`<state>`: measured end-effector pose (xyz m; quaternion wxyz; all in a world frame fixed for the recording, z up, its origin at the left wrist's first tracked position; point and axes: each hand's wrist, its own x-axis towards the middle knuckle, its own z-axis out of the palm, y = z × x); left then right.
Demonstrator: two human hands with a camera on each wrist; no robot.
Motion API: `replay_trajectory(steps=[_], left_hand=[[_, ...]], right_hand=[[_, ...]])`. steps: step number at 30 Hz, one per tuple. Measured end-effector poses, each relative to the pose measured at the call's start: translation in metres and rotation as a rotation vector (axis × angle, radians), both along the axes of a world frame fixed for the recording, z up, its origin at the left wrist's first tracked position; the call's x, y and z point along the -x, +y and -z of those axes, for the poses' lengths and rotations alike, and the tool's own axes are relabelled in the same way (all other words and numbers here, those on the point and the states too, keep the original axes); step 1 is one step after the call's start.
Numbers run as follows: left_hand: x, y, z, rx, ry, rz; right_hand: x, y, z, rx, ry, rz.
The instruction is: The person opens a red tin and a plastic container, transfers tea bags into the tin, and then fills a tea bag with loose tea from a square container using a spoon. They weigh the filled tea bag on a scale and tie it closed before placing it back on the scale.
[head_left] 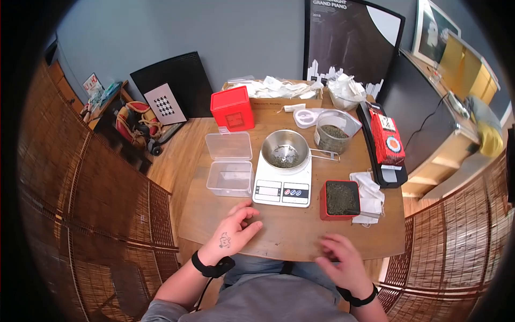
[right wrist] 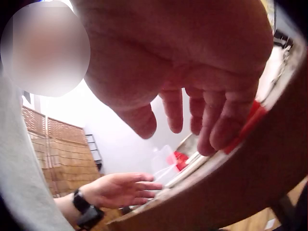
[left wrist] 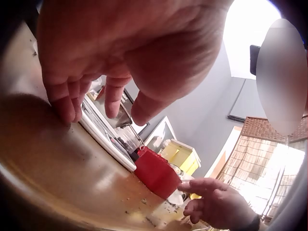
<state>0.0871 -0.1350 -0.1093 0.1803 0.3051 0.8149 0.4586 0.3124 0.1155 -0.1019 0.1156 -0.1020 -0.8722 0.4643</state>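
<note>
Left hand [head_left: 234, 229], fingers released — digital kitchen scale [head_left: 282, 180] just beyond them; right hand [head_left: 344, 261], fingers loose — red leaf-filled tin [head_left: 324, 205] ahead.

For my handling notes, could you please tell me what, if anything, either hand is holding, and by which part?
Nothing is held: the left hand is near the digital kitchen scale, the right hand near the red container of dried leaves.

Blue-grey wall [head_left: 257, 43], wooden floor [head_left: 167, 158], woven brown screens [head_left: 115, 196].
</note>
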Motion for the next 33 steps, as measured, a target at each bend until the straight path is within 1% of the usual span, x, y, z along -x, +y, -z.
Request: replay_trajectory(steps=[1,2,3,4,6,8,13,16,18,20,22,23,25,30,32,33], left_hand=[[0.000,0.003,0.001,0.028,-0.028,-0.021],[0.000,0.005,0.003,0.033,-0.028,-0.016],[0.000,0.006,0.008,0.025,-0.016,-0.021],[0.003,0.008,0.010,0.016,-0.003,-0.029],[0.006,0.010,0.011,0.019,-0.001,-0.033],[0.005,0.009,0.013,0.024,-0.016,-0.048],[0.011,0.013,0.013,-0.010,0.018,-0.014],[0.015,0.014,0.016,-0.020,0.037,0.006],[0.017,0.016,0.008,-0.009,0.029,0.017],[0.019,0.016,0.009,0.005,0.019,0.031],[0.019,0.013,0.014,-0.022,0.276,0.076],[0.017,0.012,0.012,-0.026,0.274,0.083],[0.010,0.007,-0.002,0.048,0.060,0.103],[0.001,-0.012,-0.010,0.059,0.001,0.194],[-0.004,-0.019,-0.007,0.051,0.047,0.224],[-0.006,-0.021,-0.004,0.034,0.112,0.237]], right_hand=[[0.009,-0.008,-0.004,-0.030,-0.002,-0.117],[0.020,-0.016,-0.005,-0.025,-0.002,-0.111],[0.031,-0.022,-0.004,0.022,-0.060,-0.111],[0.041,-0.025,-0.002,0.067,-0.118,-0.114],[0.058,-0.024,0.005,0.091,-0.143,-0.118],[0.072,-0.027,0.006,0.196,-0.239,0.006],[0.090,-0.029,0.003,0.167,-0.249,0.036],[0.094,-0.028,0.002,0.146,-0.273,0.062],[0.098,-0.028,0.002,0.121,-0.275,0.068],[0.098,-0.026,0.003,0.105,-0.256,0.024],[0.098,-0.028,-0.004,0.105,-0.286,0.023],[0.098,-0.029,-0.009,0.101,-0.304,0.017],[0.092,-0.032,-0.012,0.083,-0.320,0.015],[0.067,-0.041,-0.007,0.081,-0.331,0.022],[0.059,-0.044,-0.002,0.079,-0.287,0.035],[0.058,-0.046,-0.004,0.083,-0.281,0.067]])
